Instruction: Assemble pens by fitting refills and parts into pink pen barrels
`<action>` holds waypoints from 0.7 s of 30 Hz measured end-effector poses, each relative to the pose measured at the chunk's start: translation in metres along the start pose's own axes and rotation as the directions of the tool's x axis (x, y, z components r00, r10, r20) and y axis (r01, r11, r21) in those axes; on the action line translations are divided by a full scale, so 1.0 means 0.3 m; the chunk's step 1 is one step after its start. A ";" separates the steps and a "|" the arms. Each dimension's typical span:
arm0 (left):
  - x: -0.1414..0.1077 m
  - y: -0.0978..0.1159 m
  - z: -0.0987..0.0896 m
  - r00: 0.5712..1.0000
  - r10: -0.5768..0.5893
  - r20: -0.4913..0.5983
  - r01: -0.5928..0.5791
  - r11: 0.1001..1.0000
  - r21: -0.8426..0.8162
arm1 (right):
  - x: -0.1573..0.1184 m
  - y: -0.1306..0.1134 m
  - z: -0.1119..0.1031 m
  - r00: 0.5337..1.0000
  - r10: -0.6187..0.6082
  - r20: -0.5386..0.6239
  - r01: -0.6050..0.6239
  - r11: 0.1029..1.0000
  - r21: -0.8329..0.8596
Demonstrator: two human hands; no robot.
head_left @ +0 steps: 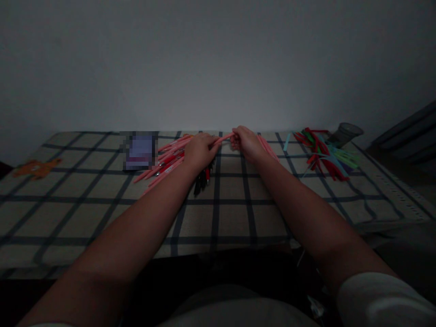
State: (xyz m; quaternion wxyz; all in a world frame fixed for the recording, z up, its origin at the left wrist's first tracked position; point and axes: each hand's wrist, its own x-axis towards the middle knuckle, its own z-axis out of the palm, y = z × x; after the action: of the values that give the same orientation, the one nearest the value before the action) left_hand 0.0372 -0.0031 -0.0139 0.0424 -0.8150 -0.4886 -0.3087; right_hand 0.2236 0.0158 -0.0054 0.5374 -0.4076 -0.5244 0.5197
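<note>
A slim pink pencil (225, 136) spans the gap between my two hands above the table. My left hand (201, 152) is closed with its thumb and fingertips at the pencil's left end. My right hand (245, 141) is curled shut around the other end. Beneath and left of my left hand lies a loose pile of pink pencils (150, 172) mixed with red pens (172, 159). Several black pens (200, 181) stick out below the same hand, partly covered by it. Just right of my right hand rests another group of pink pencils (268, 147), partly hidden by the wrist.
A checked cloth (231, 218) covers the table, which meets a plain wall. At left are a flat blurred-out item (140, 152) and an orange cut-out shape (37, 168). Toward the right lie colourful strips (323, 156) beside a tipped clear cup (346, 132).
</note>
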 end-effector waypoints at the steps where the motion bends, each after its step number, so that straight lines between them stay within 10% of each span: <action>1: 0.000 0.000 -0.001 1.000 -0.002 0.002 0.002 1.000 0.002 | 0.002 0.003 -0.001 1.000 -0.011 0.003 0.011 1.000 -0.003; 21: 0.000 0.002 -0.006 1.000 0.001 0.027 -0.001 1.000 -0.025 | -0.015 -0.009 0.009 0.999 -0.038 -0.019 0.037 0.996 -0.078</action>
State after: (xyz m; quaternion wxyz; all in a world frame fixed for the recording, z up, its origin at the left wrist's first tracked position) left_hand 0.0369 -0.0042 -0.0122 0.0258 -0.8197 -0.4849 -0.3037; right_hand 0.2217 0.0108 -0.0029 0.5361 -0.4233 -0.5463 0.4847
